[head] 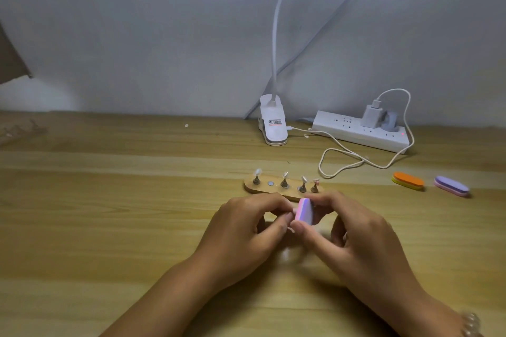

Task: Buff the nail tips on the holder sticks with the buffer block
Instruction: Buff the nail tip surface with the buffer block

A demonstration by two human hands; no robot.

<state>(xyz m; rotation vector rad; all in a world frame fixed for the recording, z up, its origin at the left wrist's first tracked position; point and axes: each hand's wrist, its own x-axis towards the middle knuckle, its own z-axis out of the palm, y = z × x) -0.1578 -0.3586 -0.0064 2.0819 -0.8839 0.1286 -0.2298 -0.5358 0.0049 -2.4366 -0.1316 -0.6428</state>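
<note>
Lamp-clip label (275, 122), illegibly small

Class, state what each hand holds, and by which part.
The right hand pinches the buffer block, thumb at its near end, fingers over its far end. The left hand pinches its fingertips beside it; what they hold is hidden.

Pale grey-white wall (164, 35) at back, plain, w/ soft diagonal shadows. Light-wood table (109, 200), plank grain, butts against it. Near the wall: white clip lamp (273, 123), gooseneck rising up; white power strip (356, 133) to its right, red indicator lit, charger (371, 115) plugged in, white cable (342, 150) looping across tabletop to lamp. Light dim, cool.
</note>
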